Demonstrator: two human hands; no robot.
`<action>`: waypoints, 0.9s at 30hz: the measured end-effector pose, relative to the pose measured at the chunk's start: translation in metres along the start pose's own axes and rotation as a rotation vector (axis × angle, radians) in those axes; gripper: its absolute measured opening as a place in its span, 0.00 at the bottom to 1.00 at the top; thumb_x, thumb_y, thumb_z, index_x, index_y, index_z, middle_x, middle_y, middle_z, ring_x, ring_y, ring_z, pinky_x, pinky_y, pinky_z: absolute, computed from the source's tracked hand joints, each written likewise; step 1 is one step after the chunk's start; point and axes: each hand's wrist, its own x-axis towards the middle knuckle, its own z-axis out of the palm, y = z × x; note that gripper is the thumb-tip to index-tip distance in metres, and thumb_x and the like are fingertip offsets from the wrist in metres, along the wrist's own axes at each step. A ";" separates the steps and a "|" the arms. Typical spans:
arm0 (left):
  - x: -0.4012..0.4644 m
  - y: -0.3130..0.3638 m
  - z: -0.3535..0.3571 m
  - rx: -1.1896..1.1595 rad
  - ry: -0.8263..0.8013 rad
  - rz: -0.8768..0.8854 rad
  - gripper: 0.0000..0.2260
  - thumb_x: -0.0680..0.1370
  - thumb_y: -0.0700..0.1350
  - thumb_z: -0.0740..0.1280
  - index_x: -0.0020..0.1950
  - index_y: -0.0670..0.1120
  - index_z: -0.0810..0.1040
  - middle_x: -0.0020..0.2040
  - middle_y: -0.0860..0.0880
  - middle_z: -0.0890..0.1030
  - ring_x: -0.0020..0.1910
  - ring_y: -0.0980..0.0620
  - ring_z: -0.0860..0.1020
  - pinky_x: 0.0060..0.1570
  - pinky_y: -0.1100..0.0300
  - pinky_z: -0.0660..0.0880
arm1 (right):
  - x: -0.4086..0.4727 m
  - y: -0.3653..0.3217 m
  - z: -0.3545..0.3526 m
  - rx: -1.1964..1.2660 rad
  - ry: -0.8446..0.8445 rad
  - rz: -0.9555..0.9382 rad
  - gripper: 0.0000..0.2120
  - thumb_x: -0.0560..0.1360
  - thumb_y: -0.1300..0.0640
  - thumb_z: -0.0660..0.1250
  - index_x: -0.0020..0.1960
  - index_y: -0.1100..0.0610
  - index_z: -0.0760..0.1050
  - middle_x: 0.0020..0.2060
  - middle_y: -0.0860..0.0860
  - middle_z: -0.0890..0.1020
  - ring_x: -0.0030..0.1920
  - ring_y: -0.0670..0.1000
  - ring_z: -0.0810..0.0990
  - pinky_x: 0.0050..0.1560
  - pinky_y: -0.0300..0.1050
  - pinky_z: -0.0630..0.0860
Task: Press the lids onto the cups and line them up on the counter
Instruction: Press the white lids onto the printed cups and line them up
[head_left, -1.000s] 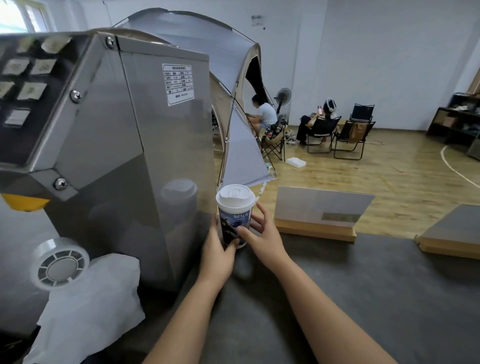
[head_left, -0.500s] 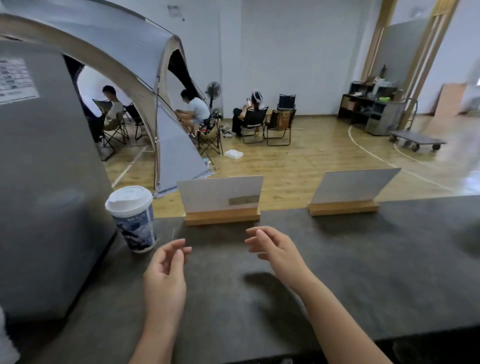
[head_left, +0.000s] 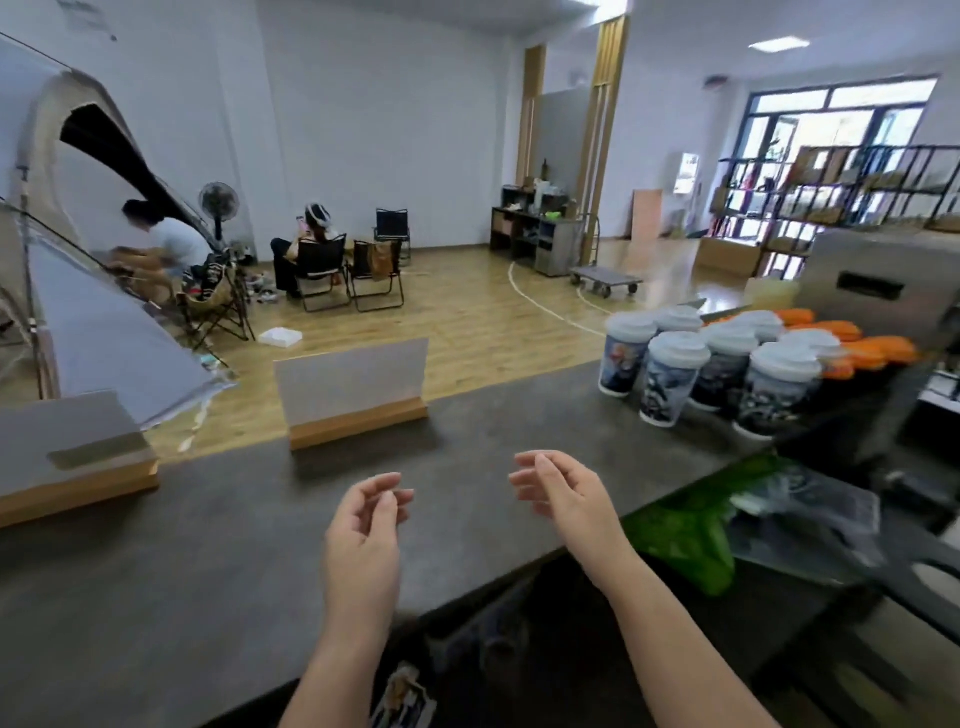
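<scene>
Both hands empty, between cups.
Left hand (head_left: 363, 525) and right hand (head_left: 563, 493) hover loosely curled; lidded cups (head_left: 727, 364) cluster beyond the right fingers (head_left: 527, 475), ready for pickup.

Two hands, the left hand (head_left: 366, 525) and the right hand (head_left: 563, 493), hover side by side above a counter (head_left: 218, 561). Lidded cups (head_left: 717, 369) cluster on it far right. Two sign stands (head_left: 356, 395) line its far edge, left.

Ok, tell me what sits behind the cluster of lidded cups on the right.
Behind the lidded cups lie orange pieces, perhaps lids, in rows, beside a steel machine. The cups cover the near ends of the rows, so I cannot count them.
</scene>
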 end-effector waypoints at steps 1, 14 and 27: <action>-0.007 -0.003 0.026 0.002 -0.041 -0.013 0.10 0.83 0.36 0.59 0.53 0.46 0.79 0.47 0.45 0.83 0.46 0.52 0.80 0.48 0.63 0.76 | 0.004 0.004 -0.026 0.005 0.057 0.001 0.12 0.83 0.56 0.58 0.52 0.55 0.80 0.45 0.54 0.85 0.41 0.48 0.82 0.41 0.35 0.75; 0.029 -0.040 0.257 0.037 -0.350 -0.093 0.07 0.83 0.45 0.62 0.55 0.52 0.79 0.52 0.51 0.83 0.53 0.55 0.80 0.58 0.59 0.75 | 0.125 0.045 -0.201 0.033 0.550 0.017 0.14 0.83 0.51 0.56 0.67 0.50 0.69 0.62 0.49 0.75 0.60 0.49 0.74 0.66 0.54 0.71; 0.088 -0.066 0.423 0.029 -0.360 -0.083 0.19 0.85 0.52 0.53 0.75 0.55 0.67 0.72 0.55 0.71 0.71 0.55 0.69 0.72 0.52 0.66 | 0.243 0.066 -0.250 0.083 0.474 -0.008 0.25 0.77 0.39 0.56 0.68 0.51 0.71 0.64 0.46 0.77 0.64 0.45 0.74 0.68 0.52 0.70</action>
